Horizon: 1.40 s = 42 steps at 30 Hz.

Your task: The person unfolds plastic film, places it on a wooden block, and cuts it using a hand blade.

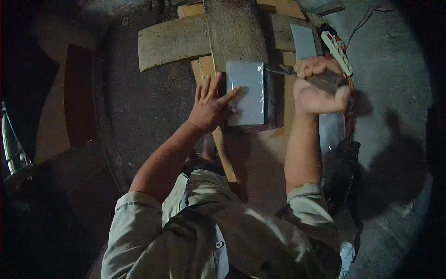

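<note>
My left hand (pixel 210 106) lies with its fingers spread at the left edge of a pale sheet in clear plastic (pixel 248 100). Its thumb rests on the sheet, and the other fingers reach onto the wood beside it. The sheet lies on a dark board (pixel 277 100). To the right, my right hand (pixel 320 88) is closed and raised, gripping a tool with a thin metal tip (pixel 280 70). The tip points left, near the sheet's upper right edge. A brown, block-like part shows within the grip; the tool's exact kind is unclear.
Crossed wooden planks (pixel 174 41) lie beyond the sheet. Another pale sheet (pixel 304 41) lies at the upper right, near a light-coloured power strip (pixel 337 52) and a cable. Clear plastic (pixel 332 130) sits below my right hand. Grey floor (pixel 390 83) extends rightward.
</note>
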### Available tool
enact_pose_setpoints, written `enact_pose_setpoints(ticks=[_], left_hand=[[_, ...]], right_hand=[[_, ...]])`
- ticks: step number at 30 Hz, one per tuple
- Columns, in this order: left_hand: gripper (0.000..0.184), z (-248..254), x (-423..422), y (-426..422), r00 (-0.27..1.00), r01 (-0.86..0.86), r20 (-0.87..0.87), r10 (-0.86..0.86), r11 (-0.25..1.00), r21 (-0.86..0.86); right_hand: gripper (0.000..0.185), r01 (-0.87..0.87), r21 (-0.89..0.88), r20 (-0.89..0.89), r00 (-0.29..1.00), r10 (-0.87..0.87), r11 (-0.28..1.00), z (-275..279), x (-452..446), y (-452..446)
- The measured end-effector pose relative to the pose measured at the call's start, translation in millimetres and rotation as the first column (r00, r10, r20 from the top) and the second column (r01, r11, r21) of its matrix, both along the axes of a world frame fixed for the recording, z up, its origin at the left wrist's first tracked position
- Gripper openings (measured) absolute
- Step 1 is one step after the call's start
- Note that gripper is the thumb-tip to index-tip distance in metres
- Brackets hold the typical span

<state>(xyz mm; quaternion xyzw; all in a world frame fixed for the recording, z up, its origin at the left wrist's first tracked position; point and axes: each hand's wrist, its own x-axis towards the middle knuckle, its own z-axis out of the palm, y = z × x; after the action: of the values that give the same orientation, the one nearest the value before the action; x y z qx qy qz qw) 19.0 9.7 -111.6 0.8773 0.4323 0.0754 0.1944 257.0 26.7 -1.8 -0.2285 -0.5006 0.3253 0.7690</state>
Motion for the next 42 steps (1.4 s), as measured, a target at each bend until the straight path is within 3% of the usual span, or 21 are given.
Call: enact_pose_setpoints(ticks=[3, 4, 5, 6, 7, 9, 13, 17, 21, 23, 29, 32, 33, 36, 37, 39, 42], left_hand=[[0.081, 17.8, 1.1, -37.3, 0.998, 0.015, -0.059, -0.009, 0.993, 0.113], [0.085, 26.8, 2.7, -54.8, 0.991, 0.114, -0.070, -0.113, 0.993, 0.003], [0.078, 27.9, 6.0, -70.5, 0.959, 0.234, -0.137, -0.247, 0.967, -0.101], [0.074, 8.0, 8.1, -90.3, 0.945, 0.290, -0.179, -0.275, 0.955, 0.062], [0.074, 5.8, 11.9, -100.1, 0.945, 0.288, -0.183, -0.272, 0.956, 0.061], [0.075, 1.8, 19.3, -112.9, 0.983, 0.179, 0.052, -0.176, 0.981, -0.077], [0.077, -1.1, 21.3, -109.8, 0.974, 0.209, -0.072, -0.215, 0.974, -0.085], [0.076, -6.1, 20.9, -109.8, 0.985, 0.164, 0.079, -0.156, 0.981, -0.104], [0.074, -8.3, 18.5, -110.0, 0.983, 0.179, 0.048, -0.176, 0.981, -0.075], [0.073, -3.0, 17.8, -107.9, 0.983, 0.180, 0.046, -0.176, 0.979, -0.093], [0.073, -12.0, 17.5, -108.6, 0.982, 0.182, 0.056, -0.179, 0.981, -0.064], [0.075, -5.5, 17.7, -108.4, 0.981, 0.183, 0.088, -0.176, 0.979, -0.087], [0.076, -3.9, 16.9, -107.6, 0.978, 0.170, 0.140, -0.152, 0.977, -0.130], [0.076, -6.3, 18.1, -106.6, 0.978, 0.182, 0.133, -0.163, 0.972, -0.149], [0.076, -4.3, 17.5, -106.7, 0.978, 0.183, 0.133, -0.163, 0.971, -0.152], [0.077, 0.3, 18.0, -105.1, 0.976, 0.175, 0.161, -0.146, 0.967, -0.184], [0.077, -5.2, 16.2, -105.3, 0.974, 0.201, 0.129, -0.184, 0.970, -0.137]], right_hand=[[0.066, -0.032, 0.026, -0.101, 0.994, 0.034, 0.999, -0.2, -17.8, -42.0], [0.067, -0.071, -0.001, -0.110, 0.991, 0.071, 0.997, -1.2, -27.5, -56.5], [0.067, -0.111, -0.026, -0.121, 0.987, 0.107, 0.993, -1.6, -37.9, -70.1], [0.068, -0.138, -0.075, -0.095, 0.987, 0.130, 0.988, -0.2, -46.5, -82.1], [0.067, -0.138, -0.071, -0.112, 0.985, 0.130, 0.988, -1.0, -58.4, -89.1], [0.067, -0.179, -0.162, -0.112, 0.980, 0.162, 0.971, 5.4, -71.5, -103.1], [0.069, -0.273, -0.135, -0.069, 0.962, 0.266, 0.952, -0.5, -82.3, -99.8], [0.066, -0.251, -0.243, -0.129, 0.966, 0.225, 0.937, -12.0, -85.8, -84.6], [0.065, -0.283, -0.087, -0.040, 0.959, 0.281, 0.955, -4.3, -88.4, -76.9], [0.066, -0.217, -0.196, -0.041, 0.976, 0.213, 0.956, -17.4, -89.9, -63.9], [0.068, -0.198, -0.072, -0.069, 0.979, 0.194, 0.977, -6.6, -87.2, -40.1], [0.071, -0.167, -0.263, -0.109, 0.984, 0.142, 0.950, -15.3, -83.5, -21.5], [0.071, -0.166, -0.260, -0.109, 0.984, 0.142, 0.951, -9.2, -84.4, -16.9], [0.064, -0.208, 0.056, -0.020, 0.978, 0.210, 0.976, -1.3, -83.4, 4.6], [0.064, -0.207, 0.054, -0.021, 0.978, 0.209, 0.977, -4.9, -82.5, 12.9], [0.064, -0.053, -0.215, 0.075, 0.995, 0.071, 0.975, -8.7, -79.5, 24.3], [0.063, -0.128, -0.024, -0.021, 0.992, 0.127, 0.992, 2.9, -74.6, 26.2]])
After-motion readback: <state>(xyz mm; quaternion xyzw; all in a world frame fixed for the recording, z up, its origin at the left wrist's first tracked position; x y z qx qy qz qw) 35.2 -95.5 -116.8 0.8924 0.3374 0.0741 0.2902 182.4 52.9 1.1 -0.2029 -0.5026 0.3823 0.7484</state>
